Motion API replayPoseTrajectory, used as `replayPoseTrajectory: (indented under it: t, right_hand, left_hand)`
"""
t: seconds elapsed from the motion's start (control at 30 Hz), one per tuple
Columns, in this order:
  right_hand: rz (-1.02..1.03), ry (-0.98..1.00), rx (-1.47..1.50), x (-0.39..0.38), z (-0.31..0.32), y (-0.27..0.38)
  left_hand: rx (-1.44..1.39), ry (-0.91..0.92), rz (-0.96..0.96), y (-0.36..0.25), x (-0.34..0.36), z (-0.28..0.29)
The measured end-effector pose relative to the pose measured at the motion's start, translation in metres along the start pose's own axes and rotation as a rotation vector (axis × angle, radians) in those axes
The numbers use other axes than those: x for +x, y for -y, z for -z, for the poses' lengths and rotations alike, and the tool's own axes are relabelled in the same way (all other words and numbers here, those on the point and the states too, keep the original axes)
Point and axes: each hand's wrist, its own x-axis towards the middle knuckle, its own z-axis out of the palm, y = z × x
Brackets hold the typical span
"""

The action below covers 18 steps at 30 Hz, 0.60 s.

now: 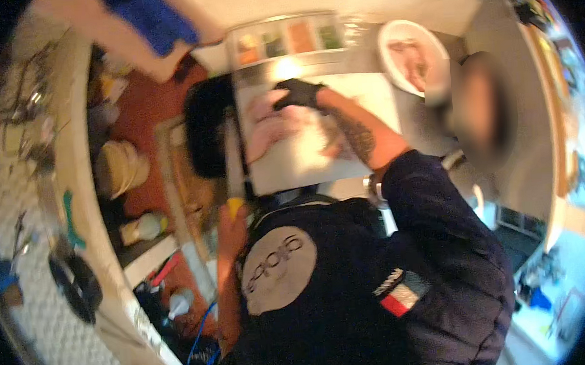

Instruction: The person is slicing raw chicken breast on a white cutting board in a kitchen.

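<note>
My left hand (233, 220), bare, is closed round the yellow handle of a knife (234, 163). Its long pale blade points away from me along the left edge of a white cutting board (292, 176). My right hand (300, 95) wears a black glove, and its fingers curl over the far part of a pale pink raw piece (272, 131). That piece lies on the board's left half; glare and blur hide whether it is meat or fish. Further right, a white oval tub (442, 70) contains long pinkish pieces.
Beyond the board stands a tray (284, 59) with several orange and green sections. A black bin (210, 127) is left of the board, a pale bucket (120, 169) farther left. Someone's blurred shape (487, 111) shows at the right. A blue cable (204, 331) hangs beside my left arm.
</note>
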Motion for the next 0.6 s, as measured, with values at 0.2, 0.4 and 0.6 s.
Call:
replayPoseTrajectory:
  t: [0.2,0.4,0.6]
  right_hand:
    - [-0.043,-0.301,0.604,-0.110,0.073,-0.021]
    - [0.043,-0.628,-0.056,-0.226,0.181,-0.158]
    - [-0.727,-1.155,0.094,-0.254,0.185,-0.127]
  left_hand:
    - [-0.334,0.225,0.502,-0.052,0.016,0.024]
    - [-0.357,0.274,0.345,-0.061,0.033,0.012]
    - [-0.241,0.322,0.240,-0.081,0.048,0.006]
